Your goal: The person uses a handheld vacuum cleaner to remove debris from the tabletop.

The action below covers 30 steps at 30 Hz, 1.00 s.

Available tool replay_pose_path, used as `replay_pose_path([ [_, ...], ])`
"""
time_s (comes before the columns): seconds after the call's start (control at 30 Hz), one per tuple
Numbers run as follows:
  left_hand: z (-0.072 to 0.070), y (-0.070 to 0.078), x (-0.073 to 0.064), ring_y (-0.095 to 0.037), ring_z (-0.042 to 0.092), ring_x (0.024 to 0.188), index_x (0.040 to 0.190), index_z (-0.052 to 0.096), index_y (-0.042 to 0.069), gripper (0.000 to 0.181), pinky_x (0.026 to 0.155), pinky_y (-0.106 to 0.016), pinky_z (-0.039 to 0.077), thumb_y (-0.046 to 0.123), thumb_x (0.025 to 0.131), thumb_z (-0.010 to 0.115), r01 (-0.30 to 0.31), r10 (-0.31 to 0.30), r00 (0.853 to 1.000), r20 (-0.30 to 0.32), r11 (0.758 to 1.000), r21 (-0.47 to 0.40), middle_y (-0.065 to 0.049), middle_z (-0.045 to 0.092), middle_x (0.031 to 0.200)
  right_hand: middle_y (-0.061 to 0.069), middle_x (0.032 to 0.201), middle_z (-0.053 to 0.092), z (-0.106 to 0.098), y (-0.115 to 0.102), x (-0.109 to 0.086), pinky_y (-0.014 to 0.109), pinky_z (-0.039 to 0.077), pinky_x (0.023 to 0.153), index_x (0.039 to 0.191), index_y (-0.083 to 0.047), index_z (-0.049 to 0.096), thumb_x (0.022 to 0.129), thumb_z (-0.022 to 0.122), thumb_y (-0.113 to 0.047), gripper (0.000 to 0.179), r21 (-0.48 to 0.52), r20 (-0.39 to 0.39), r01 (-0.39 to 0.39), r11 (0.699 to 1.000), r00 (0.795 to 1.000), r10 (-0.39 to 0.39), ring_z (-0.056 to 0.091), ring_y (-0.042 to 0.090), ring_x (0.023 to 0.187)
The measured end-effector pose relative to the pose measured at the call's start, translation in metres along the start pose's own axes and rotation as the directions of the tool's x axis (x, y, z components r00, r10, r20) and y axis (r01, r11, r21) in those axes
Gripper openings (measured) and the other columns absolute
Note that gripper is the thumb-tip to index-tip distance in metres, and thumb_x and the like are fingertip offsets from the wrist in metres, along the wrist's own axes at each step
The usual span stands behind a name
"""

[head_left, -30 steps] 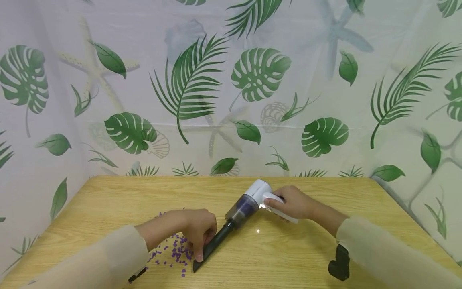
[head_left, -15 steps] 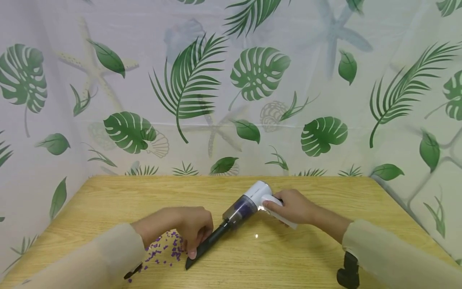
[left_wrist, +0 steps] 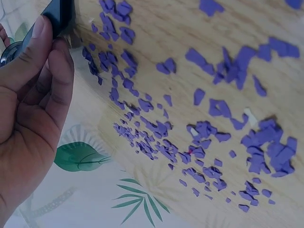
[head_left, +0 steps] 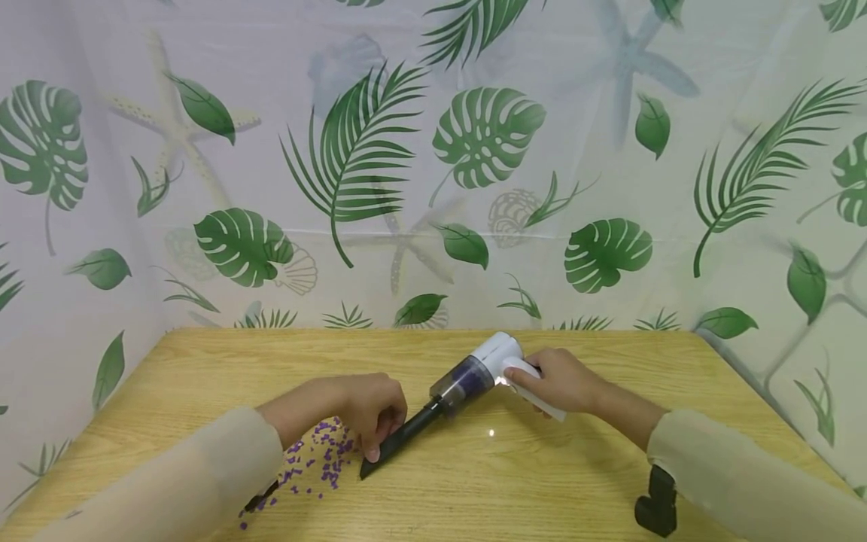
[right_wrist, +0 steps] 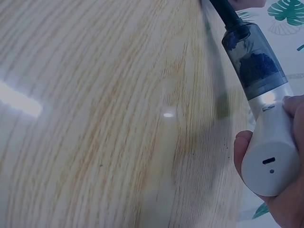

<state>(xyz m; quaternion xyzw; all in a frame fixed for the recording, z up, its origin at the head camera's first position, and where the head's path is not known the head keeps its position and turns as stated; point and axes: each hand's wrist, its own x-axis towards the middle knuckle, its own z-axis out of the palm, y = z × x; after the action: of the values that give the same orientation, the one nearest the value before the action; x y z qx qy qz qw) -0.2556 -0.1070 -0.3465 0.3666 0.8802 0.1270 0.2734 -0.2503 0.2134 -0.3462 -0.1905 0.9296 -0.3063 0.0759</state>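
Observation:
A white handheld vacuum cleaner slants across the table, its dark nozzle pointing down toward the near left. My right hand grips the white handle. Near the nozzle's tip, my left hand pinches the black tube between thumb and fingers; the left wrist view shows this pinch at the nozzle. Purple scraps lie scattered just left of the tip, partly hidden behind the left forearm. Inside the clear dust cup sits a dark purple clump.
The wooden table reaches back to a leaf-printed curtain. A black strap piece hangs below the right sleeve, and another dark strap shows under the left one. A few pale bits lie among the scraps.
Both hands and the vacuum first shifted left and slightly nearer, then back right and farther away. Scraps by the nozzle tip have disappeared from the near right edge of the scatter.

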Motion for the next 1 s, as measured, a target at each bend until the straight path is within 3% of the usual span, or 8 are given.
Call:
replay_pose_path([
  [0.27, -0.005, -0.004, 0.007, -0.004, 0.062, 0.058, 0.078, 0.068, 0.014, 0.028, 0.058, -0.018, 0.052, 0.004, 0.066, 0.092, -0.026, 0.028, 0.999, -0.028, 0.998, 0.057, 0.007, 0.067, 0.065, 0.0, 0.055, 0.059, -0.002, 0.004, 0.002, 0.031, 0.051, 0.044, 0.078, -0.007, 0.063, 0.102, 0.056, -0.037, 0.039, -0.036, -0.033, -0.006, 0.999, 0.999, 0.005, 0.058, 0.013, 0.044],
  [0.73, -0.013, -0.017, 0.011, -0.002, 0.061, 0.068, 0.089, 0.076, 0.008, 0.027, 0.065, -0.017, 0.053, 0.003, 0.067, 0.091, -0.053, 0.068, 0.985, -0.162, 0.994, 0.091, 0.002, 0.071, 0.076, 0.001, 0.056, 0.06, -0.001, 0.009, 0.008, 0.029, 0.049, 0.044, 0.075, -0.006, 0.061, 0.102, 0.056, -0.039, 0.043, -0.07, -0.099, -0.033, 0.997, 0.995, 0.026, 0.058, 0.012, 0.044],
  [1.0, -0.017, -0.028, 0.013, -0.006, 0.063, 0.071, 0.091, 0.077, 0.009, 0.027, 0.067, -0.021, 0.055, 0.002, 0.068, 0.09, -0.007, 0.026, 0.969, -0.245, 0.997, 0.076, 0.003, 0.071, 0.077, 0.0, 0.051, 0.059, 0.002, 0.008, 0.012, 0.028, 0.049, 0.043, 0.073, -0.005, 0.062, 0.102, 0.054, -0.039, 0.045, -0.105, -0.151, -0.049, 0.993, 0.988, 0.033, 0.057, 0.01, 0.043],
])
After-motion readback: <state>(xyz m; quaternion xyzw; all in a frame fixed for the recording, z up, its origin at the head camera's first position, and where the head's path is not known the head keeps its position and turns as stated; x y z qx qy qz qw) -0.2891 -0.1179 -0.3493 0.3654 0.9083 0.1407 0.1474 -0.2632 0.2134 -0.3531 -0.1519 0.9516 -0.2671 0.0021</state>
